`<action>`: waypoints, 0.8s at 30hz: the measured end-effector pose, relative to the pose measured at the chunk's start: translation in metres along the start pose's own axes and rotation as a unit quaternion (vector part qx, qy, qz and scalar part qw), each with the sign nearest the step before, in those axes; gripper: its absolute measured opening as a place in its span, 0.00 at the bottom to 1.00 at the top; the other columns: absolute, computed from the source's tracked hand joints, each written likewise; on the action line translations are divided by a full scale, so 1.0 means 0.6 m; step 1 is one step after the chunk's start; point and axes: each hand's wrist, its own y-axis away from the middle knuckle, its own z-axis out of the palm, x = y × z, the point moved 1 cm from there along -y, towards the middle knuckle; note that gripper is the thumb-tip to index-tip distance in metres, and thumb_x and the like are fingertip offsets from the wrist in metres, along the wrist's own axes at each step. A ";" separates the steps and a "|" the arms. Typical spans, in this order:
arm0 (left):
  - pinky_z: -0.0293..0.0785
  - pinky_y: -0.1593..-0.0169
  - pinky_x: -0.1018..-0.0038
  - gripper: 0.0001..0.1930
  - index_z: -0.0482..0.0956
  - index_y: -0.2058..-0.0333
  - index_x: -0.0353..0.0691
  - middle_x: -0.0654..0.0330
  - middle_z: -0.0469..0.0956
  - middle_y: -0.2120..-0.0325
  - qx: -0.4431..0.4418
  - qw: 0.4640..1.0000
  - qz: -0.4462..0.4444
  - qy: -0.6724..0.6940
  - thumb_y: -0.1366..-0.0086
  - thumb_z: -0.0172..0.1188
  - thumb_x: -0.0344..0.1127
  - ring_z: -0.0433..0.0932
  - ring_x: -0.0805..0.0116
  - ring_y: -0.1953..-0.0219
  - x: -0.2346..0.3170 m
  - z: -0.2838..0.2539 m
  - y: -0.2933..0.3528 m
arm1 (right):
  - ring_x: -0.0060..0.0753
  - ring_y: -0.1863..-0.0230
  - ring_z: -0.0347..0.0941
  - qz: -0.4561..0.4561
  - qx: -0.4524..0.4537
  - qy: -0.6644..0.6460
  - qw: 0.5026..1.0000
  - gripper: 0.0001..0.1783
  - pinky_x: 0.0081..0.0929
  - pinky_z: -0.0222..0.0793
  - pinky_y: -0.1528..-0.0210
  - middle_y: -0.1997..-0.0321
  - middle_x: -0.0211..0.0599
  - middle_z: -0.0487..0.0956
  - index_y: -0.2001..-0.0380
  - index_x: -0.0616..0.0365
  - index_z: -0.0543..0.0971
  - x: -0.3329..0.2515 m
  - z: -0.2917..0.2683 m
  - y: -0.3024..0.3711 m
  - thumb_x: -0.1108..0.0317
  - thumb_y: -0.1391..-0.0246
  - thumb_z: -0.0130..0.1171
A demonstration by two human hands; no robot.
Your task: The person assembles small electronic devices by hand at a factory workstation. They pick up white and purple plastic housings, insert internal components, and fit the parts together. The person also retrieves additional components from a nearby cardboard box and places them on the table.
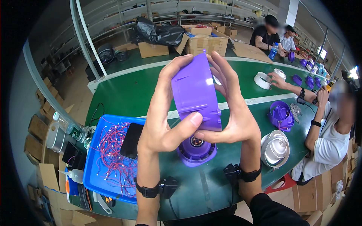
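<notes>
A purple plastic housing (195, 90) is held up between both my hands, tilted, with its curved outer wall facing me. My left hand (158, 120) grips its left side, thumb across the lower wall and fingers reaching to the top. On the opposite side, my right hand (239, 113) closes round it, thumb at the lower edge. Directly below, a second purple part (198, 155) with a ribbed ring and a round dark and copper-coloured centre stands on the green table (177, 188). My hands partly hide it.
To the left lies a blue tray (92, 177) of red and blue wires, with a black phone (132, 140) on it. White round housings (275, 148) and purple parts (281, 115) stand at right. A co-worker (320, 139) sits there, one hand on a white ring (262, 80).
</notes>
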 end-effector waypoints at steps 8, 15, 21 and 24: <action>0.52 0.31 0.58 0.44 0.53 0.33 0.28 0.45 0.56 0.35 -0.037 0.999 -0.018 0.007 0.45 0.57 0.44 0.57 0.52 0.31 0.000 -0.011 -0.001 | 0.54 0.26 0.50 0.025 -0.028 0.008 0.999 0.66 0.44 0.49 0.27 0.28 0.55 0.55 0.29 0.61 0.51 -0.001 -0.010 0.004 0.55 0.71 0.77; 0.52 0.31 0.58 0.41 0.53 0.33 0.28 0.44 0.58 0.36 -0.026 0.999 -0.010 0.033 0.41 0.54 0.44 0.57 0.51 0.31 0.002 -0.009 0.002 | 0.47 0.28 0.54 0.021 -0.012 -0.053 0.998 0.66 0.45 0.57 0.32 0.27 0.48 0.57 0.28 0.58 0.52 0.007 -0.016 0.009 0.54 0.70 0.78; 0.55 0.32 0.60 0.32 0.56 0.36 0.29 0.45 0.61 0.38 0.036 0.996 -0.060 0.059 0.34 0.51 0.40 0.59 0.54 0.33 0.007 0.003 -0.005 | 0.47 0.28 0.56 0.034 -0.019 -0.050 0.998 0.66 0.46 0.60 0.34 0.28 0.47 0.58 0.28 0.57 0.52 0.014 -0.014 0.009 0.54 0.69 0.78; 0.57 0.33 0.62 0.28 0.60 0.38 0.30 0.46 0.65 0.40 0.069 0.993 -0.068 0.068 0.32 0.49 0.38 0.62 0.56 0.35 0.000 0.004 -0.007 | 0.49 0.28 0.55 0.041 -0.027 -0.031 0.998 0.65 0.45 0.58 0.32 0.28 0.49 0.58 0.29 0.58 0.52 0.012 -0.011 0.008 0.54 0.69 0.77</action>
